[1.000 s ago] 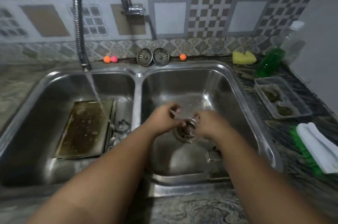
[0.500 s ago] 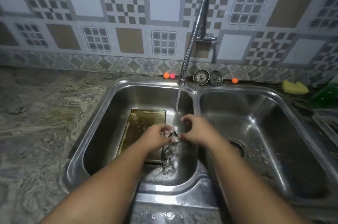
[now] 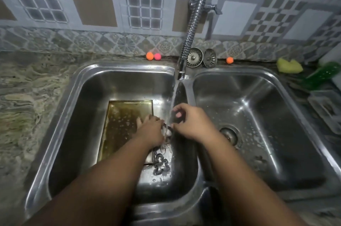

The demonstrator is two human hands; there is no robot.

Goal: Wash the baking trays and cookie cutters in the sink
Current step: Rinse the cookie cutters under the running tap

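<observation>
Cookie cutter (image 3: 167, 132), pinched by right hand (image 3: 191, 124) with left hand (image 3: 150, 130) grip obscured, is at the rinse step; next, rotate it under the stream (image 3: 173, 96).

dim, bluish | glare on sink (image 3: 129, 70) steel | soft focus | wide-angle edge bending

baking tray (image 3: 127, 126) golden-brown | sink (image 3: 129, 66) silver | sponge (image 3: 289, 66) yellow | bottle (image 3: 321, 76) green | wall tiles (image 3: 92, 4) — grey, tan, checkered
</observation>
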